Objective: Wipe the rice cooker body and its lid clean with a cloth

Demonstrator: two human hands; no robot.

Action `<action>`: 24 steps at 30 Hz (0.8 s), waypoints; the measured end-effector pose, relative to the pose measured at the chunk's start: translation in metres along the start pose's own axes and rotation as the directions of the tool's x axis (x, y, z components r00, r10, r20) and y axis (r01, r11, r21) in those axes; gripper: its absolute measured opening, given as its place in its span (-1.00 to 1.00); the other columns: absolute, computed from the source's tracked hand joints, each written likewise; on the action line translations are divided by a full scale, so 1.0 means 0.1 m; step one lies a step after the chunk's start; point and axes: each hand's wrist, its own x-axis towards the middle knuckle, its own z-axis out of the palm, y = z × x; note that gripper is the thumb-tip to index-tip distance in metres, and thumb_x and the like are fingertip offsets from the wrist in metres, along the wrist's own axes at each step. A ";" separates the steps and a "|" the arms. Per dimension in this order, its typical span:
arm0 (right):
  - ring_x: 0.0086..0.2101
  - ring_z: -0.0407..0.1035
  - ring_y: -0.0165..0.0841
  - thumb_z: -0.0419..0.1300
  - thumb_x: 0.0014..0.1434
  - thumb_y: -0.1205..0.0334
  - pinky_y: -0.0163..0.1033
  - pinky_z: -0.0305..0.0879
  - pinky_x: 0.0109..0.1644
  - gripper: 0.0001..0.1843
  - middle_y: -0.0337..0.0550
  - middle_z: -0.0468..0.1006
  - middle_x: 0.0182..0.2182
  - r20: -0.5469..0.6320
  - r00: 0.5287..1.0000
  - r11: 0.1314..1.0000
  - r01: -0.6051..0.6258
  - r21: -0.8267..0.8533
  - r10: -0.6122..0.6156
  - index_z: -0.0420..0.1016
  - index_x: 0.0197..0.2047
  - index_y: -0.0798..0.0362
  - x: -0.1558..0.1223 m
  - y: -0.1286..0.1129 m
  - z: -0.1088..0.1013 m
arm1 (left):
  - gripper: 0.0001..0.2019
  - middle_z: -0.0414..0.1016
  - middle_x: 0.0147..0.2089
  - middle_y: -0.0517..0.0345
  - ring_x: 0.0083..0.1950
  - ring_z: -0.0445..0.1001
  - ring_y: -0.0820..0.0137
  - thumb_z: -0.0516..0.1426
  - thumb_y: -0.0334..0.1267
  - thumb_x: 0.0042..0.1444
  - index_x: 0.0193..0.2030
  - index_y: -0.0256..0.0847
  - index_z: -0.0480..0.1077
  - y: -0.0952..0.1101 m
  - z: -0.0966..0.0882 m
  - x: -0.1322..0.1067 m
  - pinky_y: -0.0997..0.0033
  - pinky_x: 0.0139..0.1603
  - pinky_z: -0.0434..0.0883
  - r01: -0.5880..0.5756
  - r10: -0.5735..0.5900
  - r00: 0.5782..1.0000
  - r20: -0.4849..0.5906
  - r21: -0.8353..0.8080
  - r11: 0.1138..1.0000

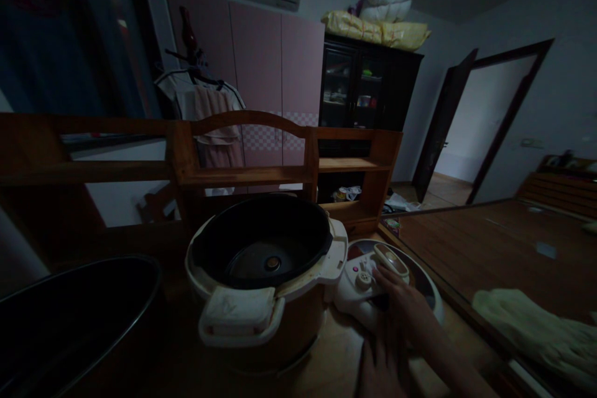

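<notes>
A pressure cooker's lid (420, 273), white with a dark top, lies on the table to the right of the cooker. My right hand (403, 298) reaches over it, fingertips together beside the lid's handle (392, 260) and the round valve (363, 280). Something small and whitish shows at those fingertips, too dim to name. Lower down, my left hand (385, 364) has its fingers stretched out and apart by the lid's near edge; whether it touches the lid is unclear. The white pressure cooker (298, 317) stands uncovered, its dark inner pot (261, 261) visible inside.
A large dark pot (140, 317) sits at the lower left. Behind the cooker rises a wooden shelf (252, 175) along the table. A pale crumpled cloth (532, 323) lies on a brown surface (471, 242) at the right. A dark door (443, 124) stands ajar farther back.
</notes>
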 end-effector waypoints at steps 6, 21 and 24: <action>0.18 0.31 -0.16 -0.06 0.02 0.58 -0.07 0.38 0.15 -0.23 0.07 0.24 0.31 -0.005 1.000 0.999 0.027 -0.032 -0.027 0.28 0.32 0.09 -0.02 -0.01 -0.01 | -0.47 0.21 0.40 0.20 0.44 0.00 0.19 -0.10 -0.06 0.28 0.36 -0.10 0.14 0.05 0.04 -0.04 0.20 0.21 0.30 0.021 -0.021 0.998 0.058 0.001 1.000; 0.22 0.26 -0.13 -0.03 -0.02 0.59 -0.01 0.36 0.18 -0.19 0.09 0.21 0.32 -0.019 0.999 0.999 0.038 0.005 -0.038 0.26 0.33 0.10 -0.03 0.07 0.07 | -0.50 0.38 0.30 0.13 0.43 0.02 0.12 -0.01 -0.04 0.19 0.23 -0.13 0.35 0.08 0.28 -0.11 0.12 0.17 0.29 -0.004 -0.001 0.997 -0.079 -0.058 0.998; 0.23 0.23 -0.15 -0.04 0.01 0.59 -0.02 0.30 0.23 -0.20 0.10 0.22 0.32 -0.053 0.995 0.996 0.083 0.031 -0.081 0.24 0.34 0.10 0.04 0.10 0.09 | -0.48 0.32 0.34 0.14 0.45 -0.03 0.11 0.01 -0.05 0.17 0.26 -0.13 0.31 0.06 0.22 -0.07 0.11 0.17 0.29 0.028 -0.031 0.996 -0.079 -0.033 0.999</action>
